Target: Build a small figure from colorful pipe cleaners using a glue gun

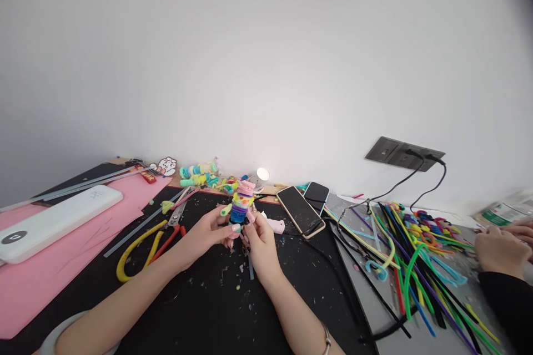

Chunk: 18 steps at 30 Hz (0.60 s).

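Observation:
Between my two hands, a small pipe-cleaner doll point(242, 203) stands roughly upright, pink at the top, yellow in the middle and dark blue lower down. My left hand point(212, 228) grips its lower left side, fingers closed. On the other side, my right hand point(261, 237) pinches the lower right part of the doll. The doll's bottom is partly covered by my fingers. Below my hands a thin translucent glue stick point(251, 267) shows. Scissors with yellow and red handles point(144, 249) lie left of my left hand.
Two phones point(300, 211) lie right of my hands, near a power bank point(62, 222) on pink sheets point(45, 288) at far left. Pipe cleaners point(420, 277) spread over the grey board, beside another person's hand point(502, 249). Cables point(385, 194) run from a wall socket point(403, 153). A small lamp point(262, 174) glows.

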Each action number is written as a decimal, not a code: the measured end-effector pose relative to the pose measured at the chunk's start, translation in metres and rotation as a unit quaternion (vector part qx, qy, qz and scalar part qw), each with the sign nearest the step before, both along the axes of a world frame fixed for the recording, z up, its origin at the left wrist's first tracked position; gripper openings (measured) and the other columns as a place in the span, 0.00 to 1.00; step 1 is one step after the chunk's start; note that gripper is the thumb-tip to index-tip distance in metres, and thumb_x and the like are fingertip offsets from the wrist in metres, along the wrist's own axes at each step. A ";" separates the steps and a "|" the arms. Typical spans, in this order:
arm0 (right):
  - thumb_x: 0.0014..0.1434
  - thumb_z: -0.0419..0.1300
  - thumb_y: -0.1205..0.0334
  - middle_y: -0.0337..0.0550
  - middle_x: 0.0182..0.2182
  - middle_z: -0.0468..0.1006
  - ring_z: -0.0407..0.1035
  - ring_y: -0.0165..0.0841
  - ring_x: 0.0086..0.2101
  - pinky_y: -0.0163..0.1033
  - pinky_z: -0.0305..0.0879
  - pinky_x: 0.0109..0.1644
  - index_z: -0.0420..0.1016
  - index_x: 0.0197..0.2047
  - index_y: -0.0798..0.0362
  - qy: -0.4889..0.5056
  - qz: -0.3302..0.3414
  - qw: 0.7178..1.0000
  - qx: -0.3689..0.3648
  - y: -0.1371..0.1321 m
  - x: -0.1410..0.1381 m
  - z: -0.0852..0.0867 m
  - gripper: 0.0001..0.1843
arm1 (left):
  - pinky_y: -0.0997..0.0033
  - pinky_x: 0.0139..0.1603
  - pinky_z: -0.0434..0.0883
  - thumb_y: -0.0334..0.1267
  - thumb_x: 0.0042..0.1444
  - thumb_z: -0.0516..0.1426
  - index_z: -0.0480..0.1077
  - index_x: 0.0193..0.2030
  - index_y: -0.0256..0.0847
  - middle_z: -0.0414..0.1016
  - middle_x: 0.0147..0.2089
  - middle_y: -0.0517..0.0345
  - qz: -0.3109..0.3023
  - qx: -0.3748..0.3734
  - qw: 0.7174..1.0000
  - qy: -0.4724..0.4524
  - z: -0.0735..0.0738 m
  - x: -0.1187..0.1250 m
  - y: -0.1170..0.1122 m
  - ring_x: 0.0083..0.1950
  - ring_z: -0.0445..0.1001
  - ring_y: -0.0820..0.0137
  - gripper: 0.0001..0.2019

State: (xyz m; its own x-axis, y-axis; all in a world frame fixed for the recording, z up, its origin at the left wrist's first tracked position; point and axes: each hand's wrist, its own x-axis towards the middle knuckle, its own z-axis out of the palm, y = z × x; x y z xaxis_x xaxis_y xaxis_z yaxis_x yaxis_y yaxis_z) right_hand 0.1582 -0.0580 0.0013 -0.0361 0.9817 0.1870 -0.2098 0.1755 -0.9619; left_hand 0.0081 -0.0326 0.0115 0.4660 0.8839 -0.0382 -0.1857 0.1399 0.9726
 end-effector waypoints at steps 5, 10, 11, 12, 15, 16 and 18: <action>0.62 0.57 0.49 0.33 0.24 0.59 0.48 0.28 0.23 0.34 0.47 0.26 0.64 0.31 0.50 -0.022 -0.025 0.999 0.021 -0.001 0.000 0.000 0.15 | 0.70 0.29 0.69 0.43 0.51 0.66 0.71 0.52 0.40 0.78 0.44 0.52 0.022 0.019 1.000 0.013 0.004 0.001 -0.001 0.24 0.66 0.76 0.22; 0.62 0.57 0.49 0.33 0.23 0.57 0.49 0.29 0.23 0.34 0.47 0.27 0.66 0.32 0.50 -0.045 -0.024 0.998 0.034 -0.002 0.002 0.003 0.14 | 0.71 0.28 0.68 0.43 0.50 0.66 0.72 0.51 0.39 0.78 0.45 0.51 0.032 0.026 0.999 0.009 0.002 0.001 0.000 0.24 0.66 0.77 0.22; 0.62 0.57 0.49 0.33 0.23 0.57 0.49 0.29 0.23 0.34 0.47 0.27 0.65 0.32 0.50 -0.045 -0.022 0.998 0.034 -0.002 0.002 0.003 0.14 | 0.71 0.28 0.68 0.43 0.50 0.66 0.72 0.51 0.39 0.78 0.45 0.51 0.032 0.026 0.999 0.008 0.002 0.001 0.000 0.24 0.66 0.77 0.22; 0.62 0.57 0.49 0.33 0.23 0.57 0.50 0.29 0.23 0.34 0.47 0.27 0.65 0.32 0.50 -0.044 -0.019 0.998 0.032 -0.002 0.002 0.003 0.14 | 0.72 0.28 0.68 0.43 0.50 0.66 0.72 0.51 0.39 0.78 0.46 0.51 0.032 0.027 0.999 0.007 0.002 0.000 0.000 0.24 0.66 0.77 0.22; 0.62 0.57 0.48 0.33 0.23 0.58 0.50 0.29 0.23 0.34 0.47 0.26 0.64 0.32 0.50 -0.039 -0.012 0.999 0.027 -0.002 0.003 0.000 0.15 | 0.72 0.27 0.68 0.43 0.51 0.65 0.72 0.51 0.40 0.78 0.45 0.52 0.030 0.025 0.999 0.009 0.001 0.000 0.000 0.24 0.66 0.77 0.21; 0.63 0.56 0.49 0.33 0.24 0.58 0.50 0.29 0.23 0.34 0.48 0.26 0.64 0.32 0.50 -0.038 -0.010 0.999 0.027 -0.002 0.003 -0.001 0.14 | 0.71 0.28 0.68 0.43 0.51 0.65 0.72 0.51 0.41 0.77 0.45 0.52 0.029 0.023 0.999 0.011 0.001 0.000 0.000 0.24 0.66 0.77 0.20; 0.63 0.56 0.49 0.34 0.24 0.59 0.51 0.29 0.23 0.33 0.48 0.26 0.65 0.33 0.50 -0.042 -0.018 0.999 0.024 -0.002 0.003 -0.003 0.14 | 0.71 0.28 0.68 0.44 0.52 0.65 0.71 0.50 0.41 0.77 0.43 0.54 0.029 0.022 0.999 0.013 0.001 0.000 0.001 0.24 0.66 0.77 0.20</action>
State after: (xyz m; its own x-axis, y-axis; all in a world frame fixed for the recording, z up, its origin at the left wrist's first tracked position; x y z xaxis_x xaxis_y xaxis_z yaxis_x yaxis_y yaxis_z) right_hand 0.1611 -0.0595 -0.0015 -0.0180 0.9726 0.2318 -0.1210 0.2281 -0.9661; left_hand 0.0078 -0.0320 0.0124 0.4132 0.9106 -0.0097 -0.1663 0.0859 0.9823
